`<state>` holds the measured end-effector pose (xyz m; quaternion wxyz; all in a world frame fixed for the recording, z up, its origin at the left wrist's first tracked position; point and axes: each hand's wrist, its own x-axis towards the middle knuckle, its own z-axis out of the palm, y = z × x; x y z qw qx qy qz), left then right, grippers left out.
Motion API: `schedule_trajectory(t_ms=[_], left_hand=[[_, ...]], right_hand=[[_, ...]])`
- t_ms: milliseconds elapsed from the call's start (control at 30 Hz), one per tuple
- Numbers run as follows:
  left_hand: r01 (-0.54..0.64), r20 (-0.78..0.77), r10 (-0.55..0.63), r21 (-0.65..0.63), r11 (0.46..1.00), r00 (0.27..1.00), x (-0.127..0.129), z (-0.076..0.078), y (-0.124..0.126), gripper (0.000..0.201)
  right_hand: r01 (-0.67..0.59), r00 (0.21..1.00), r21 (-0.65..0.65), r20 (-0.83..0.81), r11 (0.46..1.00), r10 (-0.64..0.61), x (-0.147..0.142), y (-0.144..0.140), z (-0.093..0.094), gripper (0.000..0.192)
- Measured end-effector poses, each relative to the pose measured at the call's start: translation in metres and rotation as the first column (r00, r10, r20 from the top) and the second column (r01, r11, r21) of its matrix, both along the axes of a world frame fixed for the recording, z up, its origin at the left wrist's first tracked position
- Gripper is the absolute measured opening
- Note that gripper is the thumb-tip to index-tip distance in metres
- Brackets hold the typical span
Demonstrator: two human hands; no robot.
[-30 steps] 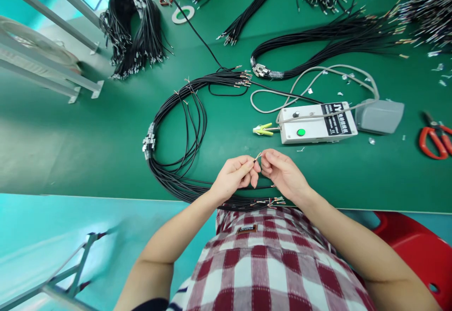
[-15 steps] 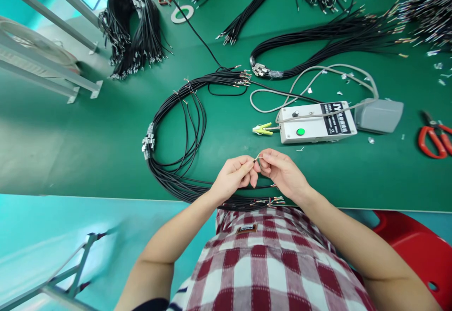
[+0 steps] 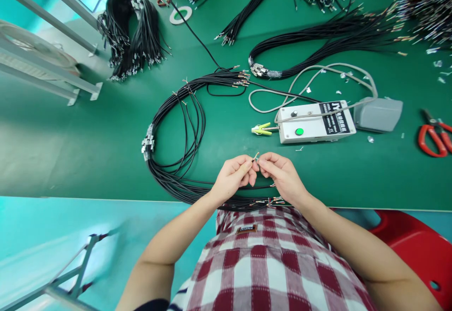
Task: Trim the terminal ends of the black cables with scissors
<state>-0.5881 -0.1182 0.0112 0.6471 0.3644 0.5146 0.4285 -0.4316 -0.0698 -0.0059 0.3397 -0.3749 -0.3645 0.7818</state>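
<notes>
Wire end (image 3: 255, 156) between both hands' grip

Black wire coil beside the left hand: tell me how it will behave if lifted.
The coil would probably sag and spread: its thin strands already lie in loose separate loops. The clips bind one side only, so it would likely hang from there. It looks light, and the bare ends may snag.

Your hands are meeting at the table's (image 3: 88, 160) near edge, directly before the control box (image 3: 314, 123). The coiled wire bundle (image 3: 176, 132) is lying to the box's left, the scissors (image 3: 432, 137) far to its right, and more wire bundles (image 3: 318, 43) are lying behind it.
</notes>
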Motion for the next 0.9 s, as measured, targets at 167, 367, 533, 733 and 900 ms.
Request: schedule_trajectory(t_ms=[167,367,533,733,900], left_hand=[[0.011,-0.003,-0.011,-0.005,1.0,1.0,0.002,0.0,0.0,0.045],[0.009,-0.002,-0.009,0.006,1.0,1.0,0.002,-0.001,0.0,0.044],[-0.017,0.022,0.017,-0.017,1.0,1.0,0.0,-0.004,-0.004,0.044],[-0.044,0.038,0.044,-0.003,0.999,0.998,0.0,-0.005,-0.004,0.045],[-0.055,0.065,0.053,0.029,0.998,0.996,-0.002,-0.006,-0.005,0.039]], right_hand=[[0.05,0.999,0.029,-0.008,0.998,-0.05,0.002,0.007,0.005,0.025],[0.041,0.999,0.046,0.019,0.998,-0.041,-0.011,0.004,0.007,0.022],[-0.02,0.999,-0.015,-0.042,1.0,0.019,-0.012,0.003,0.005,0.023],[0.037,0.999,-0.019,0.041,0.999,-0.036,-0.012,-0.001,0.002,0.026],[0.009,1.0,0.032,0.011,0.999,-0.009,-0.009,-0.003,0.003,0.02]])
